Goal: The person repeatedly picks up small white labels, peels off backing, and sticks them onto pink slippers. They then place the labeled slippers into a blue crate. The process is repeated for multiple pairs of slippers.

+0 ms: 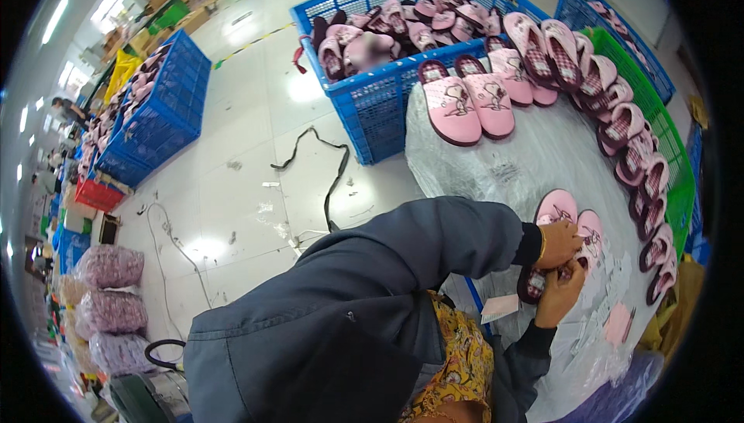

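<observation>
A pair of pink slippers with dark maroon soles and a dog design lies on the plastic-covered table in front of me. My left hand is closed over the middle of the pair, its fingers bent down at the foot openings. From below, my right hand meets it, thumb and fingers pinched at the same spot. Both hands grip the slippers there; any small item between the fingertips is hidden. Beside my right wrist, a pale card sticks out at the table's near edge.
Finished-looking slippers stand at the table's far end, and several more line its right side by a green crate. A blue crate heaped with slippers adjoins the table. Pink paper lies nearby. A black strap crosses the floor.
</observation>
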`<state>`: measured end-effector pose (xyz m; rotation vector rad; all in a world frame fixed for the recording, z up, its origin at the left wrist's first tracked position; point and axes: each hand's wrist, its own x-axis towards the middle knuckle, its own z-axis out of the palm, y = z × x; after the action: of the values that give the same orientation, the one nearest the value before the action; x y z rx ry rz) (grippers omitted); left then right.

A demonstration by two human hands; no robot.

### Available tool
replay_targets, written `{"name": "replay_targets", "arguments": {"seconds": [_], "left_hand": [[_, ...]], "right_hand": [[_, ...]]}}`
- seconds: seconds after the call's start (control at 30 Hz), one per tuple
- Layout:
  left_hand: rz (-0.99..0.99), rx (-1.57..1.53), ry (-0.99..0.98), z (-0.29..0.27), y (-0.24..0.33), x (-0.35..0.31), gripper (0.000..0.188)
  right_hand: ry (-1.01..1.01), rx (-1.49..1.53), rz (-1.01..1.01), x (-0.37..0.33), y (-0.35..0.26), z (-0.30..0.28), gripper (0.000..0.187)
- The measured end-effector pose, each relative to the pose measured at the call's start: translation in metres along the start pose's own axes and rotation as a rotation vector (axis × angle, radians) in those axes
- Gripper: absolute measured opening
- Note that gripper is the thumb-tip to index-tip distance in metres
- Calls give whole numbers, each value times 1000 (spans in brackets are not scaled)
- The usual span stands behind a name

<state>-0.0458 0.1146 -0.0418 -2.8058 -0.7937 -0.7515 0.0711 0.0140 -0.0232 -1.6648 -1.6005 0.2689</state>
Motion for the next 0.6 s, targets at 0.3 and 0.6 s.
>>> {"name": "replay_targets", "arguments": {"seconds": [0.3, 0.6], "left_hand": [[-15, -147, -124, 5, -9, 6, 23], [60, -23, 187, -65, 12, 6, 22]], "right_hand": [[-21, 3, 5, 1, -7, -6, 35], [-38, 214, 102, 0, 11, 0, 39]]}}
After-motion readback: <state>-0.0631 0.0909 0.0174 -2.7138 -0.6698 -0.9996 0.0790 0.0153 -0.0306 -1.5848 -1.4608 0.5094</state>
